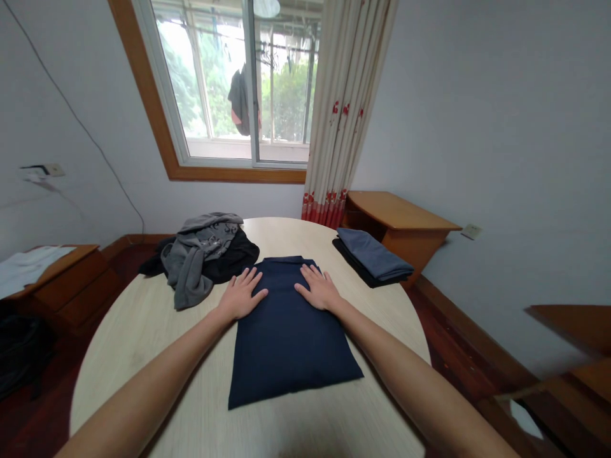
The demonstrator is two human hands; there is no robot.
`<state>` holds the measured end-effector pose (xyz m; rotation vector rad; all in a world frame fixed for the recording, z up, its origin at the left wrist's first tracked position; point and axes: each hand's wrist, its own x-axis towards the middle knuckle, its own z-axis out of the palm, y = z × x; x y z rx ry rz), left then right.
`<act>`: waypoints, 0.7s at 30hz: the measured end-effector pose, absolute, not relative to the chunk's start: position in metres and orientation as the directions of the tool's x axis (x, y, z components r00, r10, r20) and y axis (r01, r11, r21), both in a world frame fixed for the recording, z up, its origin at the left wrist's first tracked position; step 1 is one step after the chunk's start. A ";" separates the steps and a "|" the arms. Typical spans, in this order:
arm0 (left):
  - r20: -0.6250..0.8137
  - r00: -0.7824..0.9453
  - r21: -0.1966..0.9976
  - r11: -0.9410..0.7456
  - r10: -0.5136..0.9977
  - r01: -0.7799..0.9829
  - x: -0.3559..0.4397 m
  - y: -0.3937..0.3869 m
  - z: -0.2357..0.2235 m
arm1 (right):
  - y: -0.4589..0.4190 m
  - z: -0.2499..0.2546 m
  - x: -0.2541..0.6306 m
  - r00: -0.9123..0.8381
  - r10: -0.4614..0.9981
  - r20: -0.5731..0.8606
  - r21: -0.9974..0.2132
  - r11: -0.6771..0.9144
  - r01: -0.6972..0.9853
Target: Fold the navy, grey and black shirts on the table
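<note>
LH (242, 294) | RH (318, 288) | both flat on navy garment (292, 343) | far-edge collar (283, 259), prob.

navy garment (291, 343) | folded flat | near edge slightly skewed | on pale round table (143, 337)

Left grip (242, 296), right grip (317, 287): bare, slim-fingered. Left forearm (160, 375), right forearm (401, 362): bare, smooth, tapering forward.

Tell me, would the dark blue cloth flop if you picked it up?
The dark blue cloth would probably flop: it looks thin and soft, spread beneath the left hand and right hand. It likely wouldn't roll, lying so flat.
</note>
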<state>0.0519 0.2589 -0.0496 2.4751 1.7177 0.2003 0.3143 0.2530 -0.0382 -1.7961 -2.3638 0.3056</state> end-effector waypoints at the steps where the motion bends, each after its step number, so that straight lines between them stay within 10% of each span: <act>1: 0.019 0.310 0.156 -0.309 0.951 0.938 0.048 0.262 -0.046 | 0.256 -0.035 0.320 -0.223 0.975 -0.018 -0.242 0.212 0.947; 5: 0.056 0.305 0.069 -0.308 0.951 0.949 0.060 0.246 -0.031 | 0.246 -0.019 0.310 -0.130 0.991 0.001 -0.170 0.129 0.977; 12: 0.137 0.651 0.169 -0.665 0.747 0.727 0.081 0.133 -0.049 | 0.137 -0.026 0.278 -0.455 0.884 0.108 -0.244 0.467 0.850; 21: 0.177 0.676 0.151 -0.698 0.716 0.700 0.014 0.106 -0.054 | 0.095 -0.032 0.338 -0.364 0.931 0.021 -0.242 0.358 0.902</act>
